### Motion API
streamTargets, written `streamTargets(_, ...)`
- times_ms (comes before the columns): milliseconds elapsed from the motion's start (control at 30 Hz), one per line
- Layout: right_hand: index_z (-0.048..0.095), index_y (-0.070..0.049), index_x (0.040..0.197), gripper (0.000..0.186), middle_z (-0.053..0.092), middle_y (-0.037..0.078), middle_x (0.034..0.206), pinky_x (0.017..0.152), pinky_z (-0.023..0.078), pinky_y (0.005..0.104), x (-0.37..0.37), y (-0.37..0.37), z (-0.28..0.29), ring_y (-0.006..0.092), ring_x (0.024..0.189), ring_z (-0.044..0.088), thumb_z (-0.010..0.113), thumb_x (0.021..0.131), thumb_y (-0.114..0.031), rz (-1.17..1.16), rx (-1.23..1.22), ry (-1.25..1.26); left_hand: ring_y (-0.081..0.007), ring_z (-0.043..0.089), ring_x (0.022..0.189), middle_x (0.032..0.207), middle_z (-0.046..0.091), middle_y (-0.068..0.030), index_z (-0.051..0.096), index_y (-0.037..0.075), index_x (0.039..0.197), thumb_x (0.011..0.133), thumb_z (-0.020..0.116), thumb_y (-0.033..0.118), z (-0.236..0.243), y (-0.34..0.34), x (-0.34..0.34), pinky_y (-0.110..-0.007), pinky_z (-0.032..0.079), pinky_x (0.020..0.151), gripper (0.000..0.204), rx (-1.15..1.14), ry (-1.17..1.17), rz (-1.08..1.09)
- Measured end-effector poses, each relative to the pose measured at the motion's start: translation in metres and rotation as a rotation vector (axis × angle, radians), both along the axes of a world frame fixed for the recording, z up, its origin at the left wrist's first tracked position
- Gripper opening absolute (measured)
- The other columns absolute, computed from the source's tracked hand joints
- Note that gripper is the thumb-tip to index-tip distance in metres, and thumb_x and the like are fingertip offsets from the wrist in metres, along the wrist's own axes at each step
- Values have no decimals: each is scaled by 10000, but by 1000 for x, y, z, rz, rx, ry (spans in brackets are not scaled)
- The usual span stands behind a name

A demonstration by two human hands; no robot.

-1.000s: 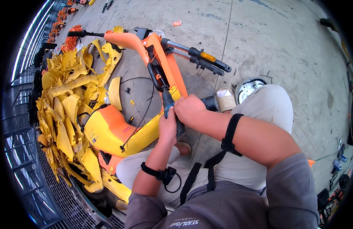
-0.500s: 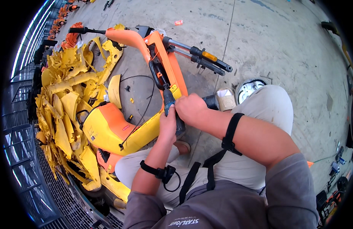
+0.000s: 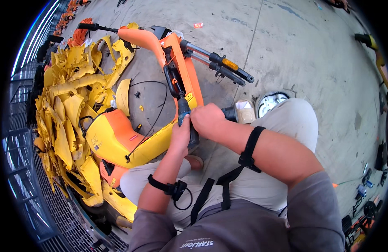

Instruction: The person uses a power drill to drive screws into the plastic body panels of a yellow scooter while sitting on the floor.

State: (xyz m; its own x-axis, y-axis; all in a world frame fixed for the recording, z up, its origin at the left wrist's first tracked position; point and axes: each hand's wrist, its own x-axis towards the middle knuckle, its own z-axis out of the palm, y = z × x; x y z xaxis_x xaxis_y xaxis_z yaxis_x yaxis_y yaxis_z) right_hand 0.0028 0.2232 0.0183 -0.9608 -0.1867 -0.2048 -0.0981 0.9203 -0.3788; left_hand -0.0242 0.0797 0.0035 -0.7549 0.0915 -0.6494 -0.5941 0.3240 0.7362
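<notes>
A dark cordless drill [image 3: 184, 108] with a blue-green band is held in both my hands. My left hand [image 3: 181, 133] is wrapped round its body, and my right hand [image 3: 206, 120] is closed on it from the other side; the fingers hide much of the tool. The drill's front end points into the open centre of an orange and yellow scooter [image 3: 160, 147] lying on its side. Its tip is hard to make out. Farther off are the scooter's handlebar [image 3: 137, 37] and the front fork [image 3: 219, 60] with an orange reflector. A black cable [image 3: 160, 111] loops over the floor to the body.
A large heap of yellow plastic panels [image 3: 68, 109] lies to the left, beside metal grating [image 3: 55, 197]. Near my right knee are an open cardboard box [image 3: 245, 112] and a white round part [image 3: 271, 103]. Tools and parts [image 3: 364, 189] lie at the far right.
The view has shifted slightly, so the scene sits a little differently. Both hands keep their hold on the drill, which stays at the same spot on the scooter.
</notes>
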Motion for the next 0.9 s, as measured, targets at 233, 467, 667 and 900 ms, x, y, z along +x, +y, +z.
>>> streamTargets(233, 717, -73, 1003, 187, 735, 94, 968, 752, 558, 365, 0, -6, 10, 238, 911, 729, 620, 878, -173, 0, 53, -92, -145, 640, 731, 876, 669, -79, 624, -35, 1051, 1013, 584, 415, 4, -6, 0, -303, 494, 627, 453, 42, -16, -52)
streamTargets(467, 746, -85, 1012, 197, 750, 77, 998, 760, 565, 360, -4, -13, 6, 224, 942, 733, 621, 894, -180, -51, 72, -102, -162, 653, 711, 862, 672, -91, 622, -33, 1050, 1003, 600, 428, 4, -6, -5, -314, 509, 617, 464, 10, -60, -53)
streamTargets(667, 738, -78, 1036, 207, 749, 84, 1002, 757, 564, 358, -11, -18, 5, 226, 948, 733, 618, 900, -176, -39, 97, -139, -170, 651, 715, 886, 670, -101, 612, -40, 1081, 995, 612, 429, -15, -17, -14, -329, 511, 619, 477, 34, -59, -50)
streamTargets(900, 744, -86, 1029, 198, 747, 75, 1020, 768, 565, 363, -17, -19, 7, 227, 958, 733, 618, 909, -179, 5, 122, -161, -160, 628, 632, 833, 648, -50, 601, 29, 1182, 1039, 530, 394, -20, -18, -17, -317, 512, 535, 398, 32, -74, -44)
